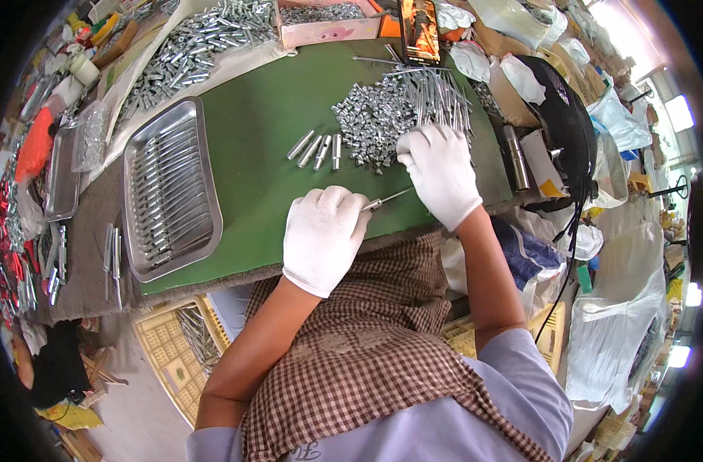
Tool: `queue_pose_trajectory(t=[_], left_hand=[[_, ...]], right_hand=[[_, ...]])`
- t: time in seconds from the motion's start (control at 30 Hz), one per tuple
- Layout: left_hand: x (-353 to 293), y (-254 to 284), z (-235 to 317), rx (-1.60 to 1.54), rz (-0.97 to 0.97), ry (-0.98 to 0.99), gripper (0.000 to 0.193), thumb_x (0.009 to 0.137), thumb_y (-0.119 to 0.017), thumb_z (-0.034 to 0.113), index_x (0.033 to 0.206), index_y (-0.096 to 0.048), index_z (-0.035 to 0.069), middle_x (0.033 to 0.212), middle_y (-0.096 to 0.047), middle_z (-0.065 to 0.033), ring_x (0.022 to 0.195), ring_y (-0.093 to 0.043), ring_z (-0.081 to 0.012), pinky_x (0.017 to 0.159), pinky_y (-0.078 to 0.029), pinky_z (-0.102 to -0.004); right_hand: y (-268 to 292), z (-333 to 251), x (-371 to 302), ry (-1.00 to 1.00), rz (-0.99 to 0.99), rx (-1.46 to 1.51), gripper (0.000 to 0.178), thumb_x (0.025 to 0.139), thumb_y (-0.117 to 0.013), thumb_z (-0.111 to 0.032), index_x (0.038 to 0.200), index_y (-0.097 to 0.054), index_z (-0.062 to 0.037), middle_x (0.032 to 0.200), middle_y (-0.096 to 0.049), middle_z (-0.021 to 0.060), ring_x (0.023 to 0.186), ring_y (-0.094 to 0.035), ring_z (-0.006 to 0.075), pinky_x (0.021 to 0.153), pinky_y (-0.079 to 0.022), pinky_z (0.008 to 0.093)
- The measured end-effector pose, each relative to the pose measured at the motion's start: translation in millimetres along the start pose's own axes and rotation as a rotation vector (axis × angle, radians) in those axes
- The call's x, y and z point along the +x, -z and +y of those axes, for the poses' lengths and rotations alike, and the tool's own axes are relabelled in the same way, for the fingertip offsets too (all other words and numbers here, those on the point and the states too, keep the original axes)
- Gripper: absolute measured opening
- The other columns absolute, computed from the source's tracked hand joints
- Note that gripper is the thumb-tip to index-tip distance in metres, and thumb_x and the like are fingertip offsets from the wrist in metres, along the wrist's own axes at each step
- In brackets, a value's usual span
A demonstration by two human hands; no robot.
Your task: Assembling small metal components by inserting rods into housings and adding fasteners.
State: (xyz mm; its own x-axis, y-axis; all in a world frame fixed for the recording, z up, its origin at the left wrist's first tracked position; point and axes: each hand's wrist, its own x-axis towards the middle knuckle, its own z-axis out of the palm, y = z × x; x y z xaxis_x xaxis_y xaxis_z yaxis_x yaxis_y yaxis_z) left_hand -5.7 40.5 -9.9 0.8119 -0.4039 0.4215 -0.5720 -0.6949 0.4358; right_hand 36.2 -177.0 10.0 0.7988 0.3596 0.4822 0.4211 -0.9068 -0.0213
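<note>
My left hand (325, 237), in a white knit glove, is closed around a small metal sleeve (373, 205) at the near side of the green work mat (259, 115). Out of that sleeve a thin metal rod (397, 194) points toward my other hand. My right hand (442, 175), gloved too, is over the near edge of the rods, its fingers curled and their tips hidden. Beneath and beyond it lie a heap of small silver fittings (374, 115) and a bundle of thin rods (444, 92). Several short metal tubes (320, 152) lie side by side left of the heap.
A steel tray (219, 223) on the left holds a row of rods with sleeves. Farther back are a large pile of metal tubes (205, 46), a pink box (328, 32) of small parts and a propped phone (419, 32). A black bag (559, 115) stands right.
</note>
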Motion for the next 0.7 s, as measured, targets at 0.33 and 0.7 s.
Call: queue_pose_trajectory(t=[0.33, 0.7], left_hand=[[0.2, 2.8, 0.5, -0.002, 0.025, -0.016, 0.012, 0.08, -0.074, 0.014, 0.09, -0.067, 0.011, 0.085, -0.061, -0.0065, 0.081, -0.06, -0.0301, 0.072, -0.045, -0.0439], [-0.8, 2.9, -0.9, 0.0, 0.012, -0.012, 0.015, 0.078, -0.075, 0.013, 0.085, -0.063, 0.007, 0.084, -0.059, -0.0099, 0.081, -0.059, -0.0341, 0.071, -0.044, -0.0464]], right_hand=[[12.3, -33.3, -22.6, -0.021, -0.067, 0.545, 0.019, 0.079, -0.071, -0.004, 0.097, -0.066, -0.0096, 0.091, -0.07, 0.0051, 0.092, -0.068, 0.0284, 0.091, -0.049, 0.041], [27.4, -55.7, -4.4, 0.285, -0.17, 0.086, 0.011, 0.081, -0.062, -0.013, 0.086, -0.052, -0.0116, 0.071, -0.058, 0.0035, 0.076, -0.062, 0.0242, 0.082, -0.049, 0.0401]])
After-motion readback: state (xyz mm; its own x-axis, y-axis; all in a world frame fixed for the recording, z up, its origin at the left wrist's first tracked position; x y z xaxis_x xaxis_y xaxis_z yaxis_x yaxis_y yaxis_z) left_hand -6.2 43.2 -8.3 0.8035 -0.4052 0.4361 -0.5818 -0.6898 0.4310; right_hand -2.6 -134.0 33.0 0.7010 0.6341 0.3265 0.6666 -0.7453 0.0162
